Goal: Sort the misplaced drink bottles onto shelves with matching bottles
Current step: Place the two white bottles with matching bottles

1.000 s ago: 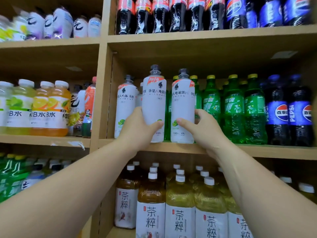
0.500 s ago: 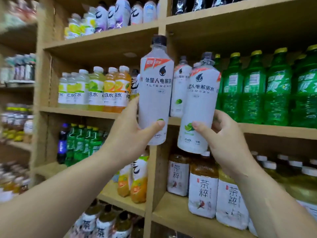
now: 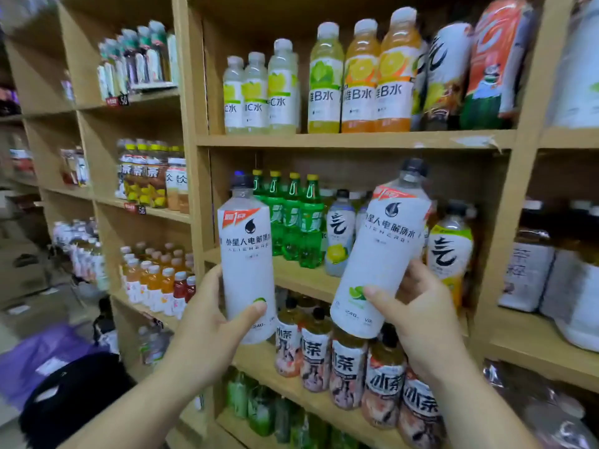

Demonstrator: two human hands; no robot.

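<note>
**Two white bottles, one in each hand**

Head view: the left hand (image 3: 207, 332) grips a white bottle (image 3: 247, 267) low down, thumb curled across the front, holding it upright in front of the shelf unit (image 3: 356, 140). The right hand (image 3: 421, 315) wraps around the base of the second white bottle (image 3: 382, 257), tilted slightly right. Both are held off the shelves, in front of the green bottles (image 3: 291, 218) and the tea bottles (image 3: 346, 367).

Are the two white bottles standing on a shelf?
No, the left hand grips the left white bottle and the right hand grips the right white bottle, in mid-air.
</note>
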